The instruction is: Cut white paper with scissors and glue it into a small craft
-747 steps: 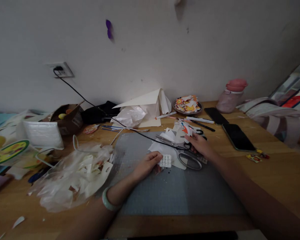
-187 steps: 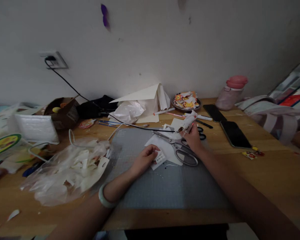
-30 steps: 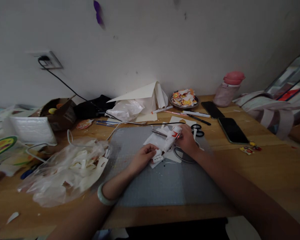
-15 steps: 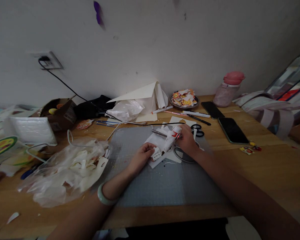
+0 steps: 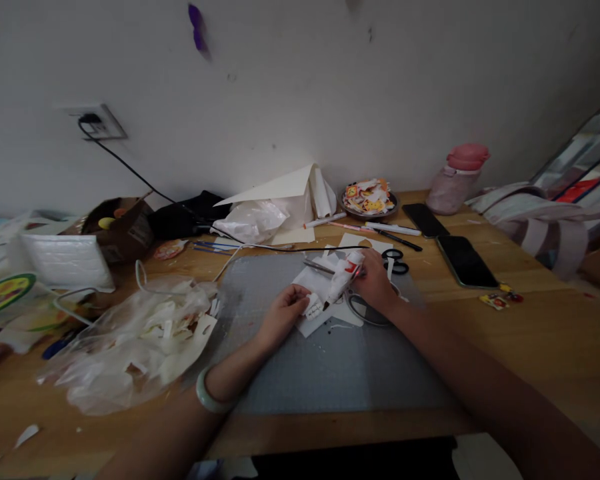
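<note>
Head view: left fingers [image 5: 295, 305] pinch a white piece [image 5: 314, 309]; right fingers [image 5: 365, 271] grip a tube [image 5: 344, 279] touching it.

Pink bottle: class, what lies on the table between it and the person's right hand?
Head view: a dark phone, a white marker, a black pen and small black scissors lie between the pink bottle and the right hand, which grips a white tube.

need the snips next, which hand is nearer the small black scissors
Right. The right hand, gripping a white tube, lies just left of the black scissors. The left hand, pinching a small white piece, is farther left on the grey mat.
</note>
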`<state>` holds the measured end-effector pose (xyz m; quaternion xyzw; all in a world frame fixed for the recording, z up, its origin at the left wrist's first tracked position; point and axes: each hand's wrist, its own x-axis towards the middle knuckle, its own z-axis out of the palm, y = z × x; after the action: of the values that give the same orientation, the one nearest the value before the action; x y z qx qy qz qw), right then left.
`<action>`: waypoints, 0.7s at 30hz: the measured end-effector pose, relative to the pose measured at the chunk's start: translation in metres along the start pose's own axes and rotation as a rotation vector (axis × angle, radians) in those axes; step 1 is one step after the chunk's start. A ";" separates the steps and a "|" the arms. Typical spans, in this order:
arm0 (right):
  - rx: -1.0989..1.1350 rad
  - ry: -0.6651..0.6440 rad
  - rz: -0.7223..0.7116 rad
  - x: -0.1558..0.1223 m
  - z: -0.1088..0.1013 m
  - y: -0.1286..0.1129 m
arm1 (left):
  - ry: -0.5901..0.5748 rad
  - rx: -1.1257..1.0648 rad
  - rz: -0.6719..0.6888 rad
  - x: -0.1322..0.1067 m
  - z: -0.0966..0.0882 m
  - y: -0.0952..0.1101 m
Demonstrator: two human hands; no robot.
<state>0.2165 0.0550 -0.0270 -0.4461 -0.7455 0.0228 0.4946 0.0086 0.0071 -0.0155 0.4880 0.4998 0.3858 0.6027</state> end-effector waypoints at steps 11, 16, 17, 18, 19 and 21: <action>-0.025 -0.012 0.015 0.000 0.001 0.001 | 0.039 0.016 -0.006 -0.003 0.001 0.005; -0.034 -0.034 -0.044 -0.001 0.000 0.000 | 0.044 0.009 0.001 0.000 0.000 0.003; -0.038 -0.037 -0.052 -0.001 0.000 0.000 | 0.044 0.001 -0.003 0.000 -0.001 0.002; -0.041 -0.043 -0.056 -0.001 0.000 0.000 | 0.040 -0.008 -0.009 0.001 -0.001 0.002; -0.045 -0.049 -0.056 -0.001 0.000 0.000 | 0.035 -0.018 -0.018 0.001 -0.001 0.001; -0.051 -0.058 -0.052 -0.001 -0.001 -0.001 | 0.033 -0.036 -0.034 0.001 -0.001 0.001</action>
<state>0.2165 0.0538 -0.0269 -0.4382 -0.7711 0.0040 0.4618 0.0082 0.0082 -0.0149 0.4621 0.5107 0.3925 0.6096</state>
